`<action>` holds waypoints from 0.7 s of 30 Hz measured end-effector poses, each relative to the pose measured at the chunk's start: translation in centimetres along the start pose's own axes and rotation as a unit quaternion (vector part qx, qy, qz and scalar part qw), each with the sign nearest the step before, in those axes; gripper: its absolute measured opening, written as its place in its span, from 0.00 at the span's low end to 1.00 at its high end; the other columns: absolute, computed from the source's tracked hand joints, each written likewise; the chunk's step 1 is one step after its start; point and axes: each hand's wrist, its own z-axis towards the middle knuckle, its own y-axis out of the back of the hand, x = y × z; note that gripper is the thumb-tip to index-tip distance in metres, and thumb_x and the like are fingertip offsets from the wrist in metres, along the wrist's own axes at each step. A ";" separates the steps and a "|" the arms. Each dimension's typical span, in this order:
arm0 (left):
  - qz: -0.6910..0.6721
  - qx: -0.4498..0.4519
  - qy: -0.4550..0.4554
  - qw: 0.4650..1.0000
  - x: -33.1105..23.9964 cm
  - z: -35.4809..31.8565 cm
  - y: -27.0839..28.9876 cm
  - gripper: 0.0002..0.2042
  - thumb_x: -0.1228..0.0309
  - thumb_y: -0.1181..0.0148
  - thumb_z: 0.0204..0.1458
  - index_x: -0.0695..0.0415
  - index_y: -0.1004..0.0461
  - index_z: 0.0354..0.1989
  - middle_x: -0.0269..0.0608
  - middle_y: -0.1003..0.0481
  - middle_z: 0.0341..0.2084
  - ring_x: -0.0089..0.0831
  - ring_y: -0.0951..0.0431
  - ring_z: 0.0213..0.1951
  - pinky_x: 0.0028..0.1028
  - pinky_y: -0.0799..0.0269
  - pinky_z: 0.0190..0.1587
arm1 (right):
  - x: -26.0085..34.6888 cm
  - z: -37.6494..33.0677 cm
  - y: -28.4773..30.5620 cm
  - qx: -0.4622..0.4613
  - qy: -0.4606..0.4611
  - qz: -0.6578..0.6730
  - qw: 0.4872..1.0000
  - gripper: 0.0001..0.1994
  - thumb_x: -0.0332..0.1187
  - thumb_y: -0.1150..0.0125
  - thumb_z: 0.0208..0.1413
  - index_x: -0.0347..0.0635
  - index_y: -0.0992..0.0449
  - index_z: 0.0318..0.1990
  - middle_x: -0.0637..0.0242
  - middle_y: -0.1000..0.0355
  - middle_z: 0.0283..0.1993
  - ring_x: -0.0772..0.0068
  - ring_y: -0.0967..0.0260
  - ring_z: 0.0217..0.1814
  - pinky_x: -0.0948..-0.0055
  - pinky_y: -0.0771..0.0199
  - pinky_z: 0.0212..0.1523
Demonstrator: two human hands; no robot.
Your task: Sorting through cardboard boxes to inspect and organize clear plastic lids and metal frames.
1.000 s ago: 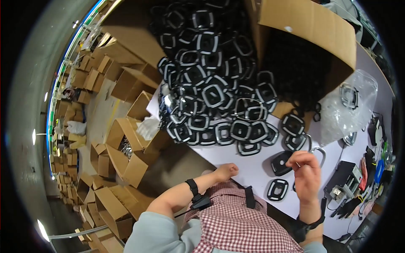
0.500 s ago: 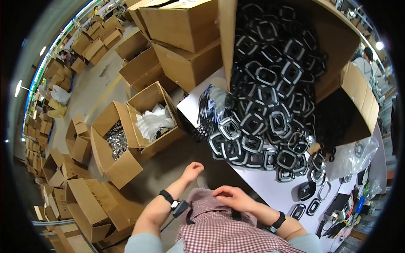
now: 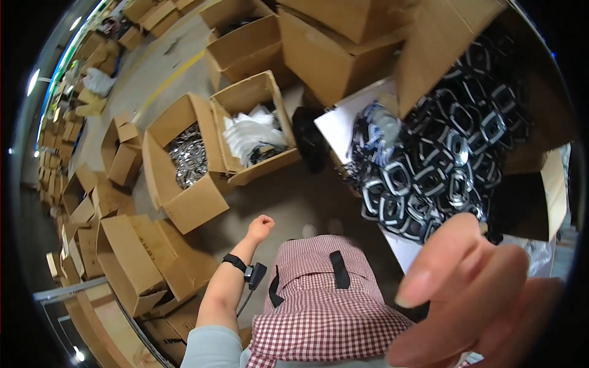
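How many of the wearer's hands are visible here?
2: the left hand over the floor, upper left of the checkered apron; the right hand near the camera, lower right. None seems hidden.

And there's the desk [image 3: 336, 127], white-topped, a great heap of black-and-silver frames [image 3: 451, 150] sprawled across it! A bluish-white bundle [image 3: 381, 132] lies against them, a big carton [image 3: 445, 46] stands right there too, clear plastic [image 3: 538, 254] off to the right. Down on the grey floor [image 3: 294, 199], open boxes: a metal-filled one [image 3: 196, 205] just beside a white-packed one [image 3: 265, 171], yellow line [image 3: 175, 80] running beyond.
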 end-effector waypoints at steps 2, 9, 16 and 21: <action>0.073 -0.030 -0.016 0.997 0.6 -1.1 1.5 0.12 0.64 0.38 0.49 0.57 0.21 0.38 0.41 0.19 0.34 0.32 0.20 0.39 0.31 0.26 0.45 | -0.5 0.9 -1.0 0.031 -0.022 -0.010 0.999 0.11 0.39 0.47 0.64 0.42 0.29 0.33 0.69 0.29 0.22 0.73 0.28 0.29 0.69 0.26 0.39; 0.161 -0.038 0.010 0.986 5.8 -4.1 7.6 0.16 0.60 0.39 0.48 0.56 0.22 0.42 0.48 0.20 0.38 0.44 0.21 0.45 0.37 0.26 0.49 | -1.1 2.6 -7.0 0.133 -0.083 -0.079 0.984 0.10 0.40 0.47 0.64 0.45 0.32 0.33 0.72 0.34 0.18 0.76 0.31 0.24 0.70 0.26 0.37; 0.135 0.011 0.027 0.990 13.1 -1.1 18.2 0.18 0.59 0.39 0.49 0.52 0.24 0.48 0.49 0.23 0.46 0.45 0.24 0.51 0.40 0.29 0.54 | -12.3 5.3 -22.4 0.410 0.075 0.081 0.905 0.08 0.25 0.41 0.47 0.42 0.21 0.36 0.64 0.27 0.37 0.64 0.28 0.38 0.66 0.26 0.41; 0.268 -0.053 0.037 0.961 16.0 5.7 28.6 0.25 0.59 0.39 0.50 0.49 0.32 0.58 0.47 0.31 0.55 0.44 0.32 0.59 0.45 0.36 0.60 | -29.9 -7.0 -30.4 0.393 -0.123 -0.115 0.904 0.20 0.15 0.45 0.44 0.40 0.24 0.47 0.56 0.27 0.43 0.53 0.29 0.44 0.63 0.27 0.45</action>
